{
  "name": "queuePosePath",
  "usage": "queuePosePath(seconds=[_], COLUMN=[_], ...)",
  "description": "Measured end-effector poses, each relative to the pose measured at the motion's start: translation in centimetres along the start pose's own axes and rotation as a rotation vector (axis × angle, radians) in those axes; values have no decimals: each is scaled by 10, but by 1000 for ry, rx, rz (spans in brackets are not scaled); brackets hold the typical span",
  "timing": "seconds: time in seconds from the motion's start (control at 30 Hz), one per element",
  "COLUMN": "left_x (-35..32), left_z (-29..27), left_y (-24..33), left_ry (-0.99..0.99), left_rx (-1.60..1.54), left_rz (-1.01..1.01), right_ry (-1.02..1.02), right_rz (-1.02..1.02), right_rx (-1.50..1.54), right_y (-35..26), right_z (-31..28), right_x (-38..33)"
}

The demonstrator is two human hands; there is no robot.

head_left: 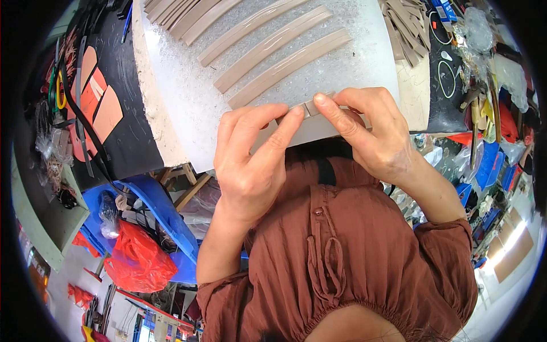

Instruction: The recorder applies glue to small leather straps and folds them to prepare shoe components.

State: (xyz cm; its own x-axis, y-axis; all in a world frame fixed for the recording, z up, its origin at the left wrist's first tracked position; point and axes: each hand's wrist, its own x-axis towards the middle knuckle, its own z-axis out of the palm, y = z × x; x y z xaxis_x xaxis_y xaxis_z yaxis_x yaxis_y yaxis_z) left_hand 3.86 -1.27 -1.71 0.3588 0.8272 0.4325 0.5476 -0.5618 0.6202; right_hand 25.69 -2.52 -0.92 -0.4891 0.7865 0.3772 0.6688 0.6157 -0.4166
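Near the front edge of a white board point(191, 134), both my hands pinch a short beige strip point(308, 108) between thumbs and fingertips. My left hand point(246, 151) is closed on its left part, and my right hand point(373, 134) is closed on its right part. The fingers cover much of the strip, so its full length is hidden. Just beyond my fingertips lie several curved beige strips point(288, 68), spaced apart, with a glossy streak along them. More beige strips point(171, 14) lie close together at the far left of the board.
A heap of beige strips point(405, 25) sits right of the board. Coral-coloured flat pieces point(108, 114) and black straps point(81, 102) lie on the dark table at left. Below stand a blue bin point(182, 228) and a red plastic bag point(139, 262). Plastic bags point(510, 80) crowd the right.
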Motion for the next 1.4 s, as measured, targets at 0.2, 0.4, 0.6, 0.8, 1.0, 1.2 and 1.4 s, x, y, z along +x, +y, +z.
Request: queuePosePath(seconds=[0.2, 0.4, 0.6, 0.8, 1.0, 1.2, 1.4], left_x=[1, 2, 4, 9, 9, 11, 18], left_z=[0, -10, -17, -22, -23, -20, -23], left_y=[1, 4, 12, 15, 15, 20, -1], left_ry=[-26, -173, -286, -372, -392, -272, 54], left_rx=[26, 221, 224, 342, 364, 315, 115], left_rz=[10, 175, 126, 196, 204, 97, -57], right_ry=[-27, -71, -142, -152, -198, -144, -117], right_rz=[-13, -54, -1, 30, 29, -17, 126], right_rx=[-45, -223, -257, -253, -206, -188, -85], right_y=[-3, -12, -21, -26, -24, -7, -4], right_z=[-2, -7, -7, -5, -9, -18, -31], right_x=[4, 11, 17, 23, 29, 23, 33])
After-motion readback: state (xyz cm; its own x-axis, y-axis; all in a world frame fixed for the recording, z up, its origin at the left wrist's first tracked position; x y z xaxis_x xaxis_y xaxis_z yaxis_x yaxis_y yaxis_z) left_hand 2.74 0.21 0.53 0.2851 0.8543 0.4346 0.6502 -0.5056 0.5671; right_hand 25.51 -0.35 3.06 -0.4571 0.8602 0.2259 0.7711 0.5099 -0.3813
